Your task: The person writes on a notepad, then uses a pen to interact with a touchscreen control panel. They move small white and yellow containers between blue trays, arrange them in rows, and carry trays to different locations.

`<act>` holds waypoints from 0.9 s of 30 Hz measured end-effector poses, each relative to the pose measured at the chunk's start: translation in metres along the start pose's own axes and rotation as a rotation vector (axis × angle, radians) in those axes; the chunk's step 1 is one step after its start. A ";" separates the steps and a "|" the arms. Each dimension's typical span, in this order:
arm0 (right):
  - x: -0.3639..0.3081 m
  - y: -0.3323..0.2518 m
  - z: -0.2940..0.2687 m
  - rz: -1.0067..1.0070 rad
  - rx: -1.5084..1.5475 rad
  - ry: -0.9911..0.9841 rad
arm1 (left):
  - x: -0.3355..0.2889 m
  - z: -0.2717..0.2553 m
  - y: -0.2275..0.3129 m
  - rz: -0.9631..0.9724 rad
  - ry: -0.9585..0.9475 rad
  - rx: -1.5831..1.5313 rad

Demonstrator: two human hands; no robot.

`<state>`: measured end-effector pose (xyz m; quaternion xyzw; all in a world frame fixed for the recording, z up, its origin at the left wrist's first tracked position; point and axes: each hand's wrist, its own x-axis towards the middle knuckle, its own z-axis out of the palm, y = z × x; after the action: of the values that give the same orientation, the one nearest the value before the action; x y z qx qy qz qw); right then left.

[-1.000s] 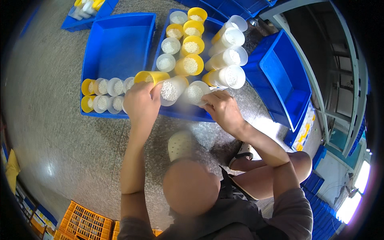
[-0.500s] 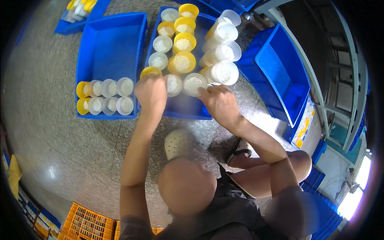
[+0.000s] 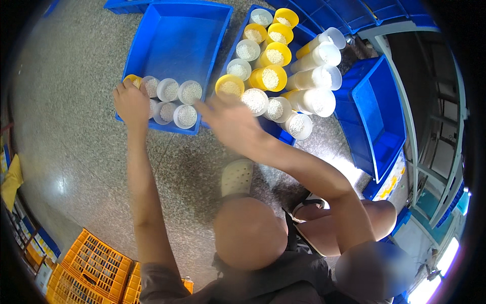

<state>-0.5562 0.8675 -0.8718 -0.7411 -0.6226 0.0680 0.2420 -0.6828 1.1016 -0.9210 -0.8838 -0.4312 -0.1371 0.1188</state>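
My left hand (image 3: 132,107) is at the left end of the left blue crate (image 3: 215,48), fingers bent around a yellow cup (image 3: 133,79) and covering the spot in front of it. Beside it stand two short rows of translucent cups (image 3: 191,92) filled with small white pellets. My right hand (image 3: 233,121), smeared by motion, hovers between the two crates with its fingers apart and nothing seen in them. Just behind it is a yellow cup of pellets (image 3: 230,86) in the right blue crate (image 3: 242,35); a translucent cup (image 3: 254,101) stands at its right.
More yellow and translucent cups fill the right crate, with tall cup stacks (image 3: 321,78) leaning along its right side. Another blue crate (image 3: 372,119) stands tilted at the right. Orange crates (image 3: 96,263) lie at lower left, and a metal frame (image 3: 405,101) rises at far right.
Both hands have left the right crate's front cups and moved left. My left hand is now at the left crate's end cups, my right between the crates. The view has shifted too.
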 end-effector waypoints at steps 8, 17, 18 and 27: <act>0.088 -0.015 0.099 0.283 0.087 -0.377 | 0.032 0.056 -0.033 -0.032 -0.515 -0.090; 0.090 -0.008 0.064 0.267 0.181 -0.225 | 0.051 -0.017 -0.044 -0.053 -0.246 -0.127; 0.084 -0.012 0.048 0.264 0.172 -0.138 | 0.052 -0.042 -0.044 -0.045 -0.159 -0.127; -0.051 -0.009 -0.145 0.186 0.148 0.085 | -0.001 -0.178 0.018 -0.052 -0.265 -0.731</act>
<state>-0.5168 0.7796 -0.7515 -0.7779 -0.5337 0.1044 0.3148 -0.6936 1.0317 -0.7563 -0.8666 -0.3878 -0.1693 -0.2644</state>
